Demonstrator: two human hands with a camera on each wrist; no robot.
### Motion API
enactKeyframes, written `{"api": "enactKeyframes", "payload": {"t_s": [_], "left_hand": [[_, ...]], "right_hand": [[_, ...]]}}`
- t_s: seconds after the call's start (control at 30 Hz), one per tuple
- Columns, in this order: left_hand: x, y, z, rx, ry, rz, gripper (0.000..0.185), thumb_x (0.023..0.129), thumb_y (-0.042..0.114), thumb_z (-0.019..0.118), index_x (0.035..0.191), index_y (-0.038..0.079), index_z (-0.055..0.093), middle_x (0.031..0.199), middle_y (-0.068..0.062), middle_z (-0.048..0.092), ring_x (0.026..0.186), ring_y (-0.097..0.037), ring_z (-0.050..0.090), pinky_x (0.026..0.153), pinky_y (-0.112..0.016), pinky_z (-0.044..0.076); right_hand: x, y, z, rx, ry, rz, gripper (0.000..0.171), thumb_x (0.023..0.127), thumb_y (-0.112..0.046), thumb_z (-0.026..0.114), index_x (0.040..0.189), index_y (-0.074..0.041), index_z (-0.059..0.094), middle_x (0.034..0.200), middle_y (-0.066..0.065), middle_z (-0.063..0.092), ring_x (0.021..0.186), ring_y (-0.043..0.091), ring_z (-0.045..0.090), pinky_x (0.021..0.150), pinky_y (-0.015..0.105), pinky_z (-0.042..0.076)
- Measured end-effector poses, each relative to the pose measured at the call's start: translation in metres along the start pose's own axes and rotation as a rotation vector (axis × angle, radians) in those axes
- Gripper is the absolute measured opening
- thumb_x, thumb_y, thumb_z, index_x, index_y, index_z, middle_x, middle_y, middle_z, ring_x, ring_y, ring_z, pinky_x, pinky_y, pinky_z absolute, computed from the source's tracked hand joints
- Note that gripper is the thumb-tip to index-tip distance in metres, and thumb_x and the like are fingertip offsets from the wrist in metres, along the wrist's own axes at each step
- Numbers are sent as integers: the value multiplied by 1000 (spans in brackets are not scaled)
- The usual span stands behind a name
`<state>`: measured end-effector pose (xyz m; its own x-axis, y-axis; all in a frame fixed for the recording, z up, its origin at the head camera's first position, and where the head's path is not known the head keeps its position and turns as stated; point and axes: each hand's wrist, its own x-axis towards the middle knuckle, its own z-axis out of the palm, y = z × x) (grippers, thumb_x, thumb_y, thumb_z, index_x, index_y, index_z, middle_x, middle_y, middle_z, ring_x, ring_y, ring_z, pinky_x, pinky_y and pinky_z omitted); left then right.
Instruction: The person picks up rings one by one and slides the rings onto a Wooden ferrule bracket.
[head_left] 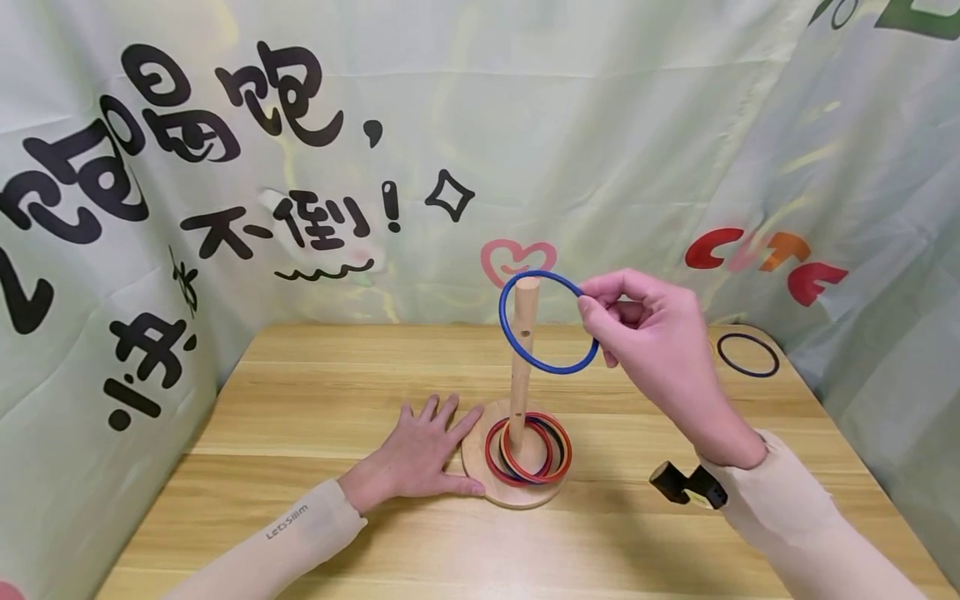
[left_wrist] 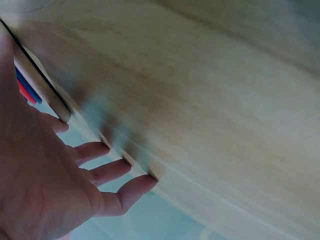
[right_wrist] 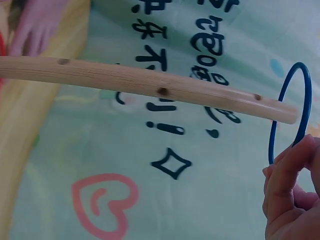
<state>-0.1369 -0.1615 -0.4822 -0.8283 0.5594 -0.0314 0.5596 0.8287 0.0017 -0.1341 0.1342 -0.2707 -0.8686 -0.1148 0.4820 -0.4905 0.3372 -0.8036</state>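
Observation:
A wooden peg [head_left: 521,367] stands upright on a round wooden base [head_left: 480,477] in the middle of the table. Several rings [head_left: 534,451], red, orange and dark, lie stacked on the base around the peg. My right hand [head_left: 588,305] pinches a blue ring [head_left: 502,317] between thumb and fingers and holds it tilted at the peg's top; the peg tip shows through the ring. In the right wrist view the blue ring [right_wrist: 272,135] sits right at the peg tip [right_wrist: 287,114]. My left hand [head_left: 423,450] lies flat on the table, its thumb against the base.
Another dark ring [head_left: 747,354] lies on the wooden table [head_left: 300,392] at the back right. Printed cloth backdrops [head_left: 525,125] close in the table's far, left and right sides. A black camera mount [head_left: 686,486] sits at my right wrist.

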Motion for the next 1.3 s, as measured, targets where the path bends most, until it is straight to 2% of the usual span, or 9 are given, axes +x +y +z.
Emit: {"api": "enactKeyframes", "payload": {"t_s": [0.13, 0.4, 0.57, 0.77, 1.1, 1.3], "left_hand": [[0, 0, -1, -3, 11, 7, 117, 76, 99, 33, 166, 26, 22, 162, -24, 35, 141, -51, 40, 94, -77, 38], [0, 0, 0, -4, 24, 13, 116, 76, 99, 34, 166, 26, 22, 161, -24, 36, 140, -51, 41, 94, -78, 38], [0, 0, 0, -4, 34, 14, 115, 77, 98, 36, 165, 25, 24, 160, -24, 37, 139, -52, 42, 93, -78, 39], [-1, 0, 0, -6, 26, 13, 116, 77, 98, 36, 165, 24, 24, 160, -24, 37, 139, -52, 42, 93, -78, 39], [0, -1, 1, -5, 14, 3, 118, 75, 100, 31, 166, 26, 21, 162, -24, 33, 141, -52, 40, 95, -79, 37], [0, 0, 1, -3, 15, 5, 118, 75, 100, 31, 166, 26, 21, 162, -24, 34, 141, -52, 40, 94, -78, 37]], "right_hand": [[-5, 16, 8, -9, -28, 19, 7, 95, -13, 74, 101, -11, 77, 71, 7, 61, 46, 20, 52, 43, 28, 39], [-22, 53, 24, -18, -86, 71, 6, 95, -11, 72, 100, -14, 75, 70, 7, 59, 45, 18, 52, 42, 28, 40], [-38, 76, 37, -1, -122, 115, 10, 94, -5, 71, 98, -13, 74, 71, 7, 60, 44, 16, 52, 42, 28, 44], [-59, 102, 48, -17, -131, 153, 14, 92, -1, 70, 95, -13, 74, 70, 4, 60, 44, 12, 51, 41, 27, 43], [-81, 138, 54, -53, -172, 223, 9, 93, -1, 69, 99, -6, 73, 72, 4, 61, 47, 10, 52, 42, 27, 45], [-89, 150, 54, -96, -185, 235, 11, 92, -1, 69, 100, -7, 73, 74, 1, 62, 47, 10, 52, 41, 26, 44]]}}
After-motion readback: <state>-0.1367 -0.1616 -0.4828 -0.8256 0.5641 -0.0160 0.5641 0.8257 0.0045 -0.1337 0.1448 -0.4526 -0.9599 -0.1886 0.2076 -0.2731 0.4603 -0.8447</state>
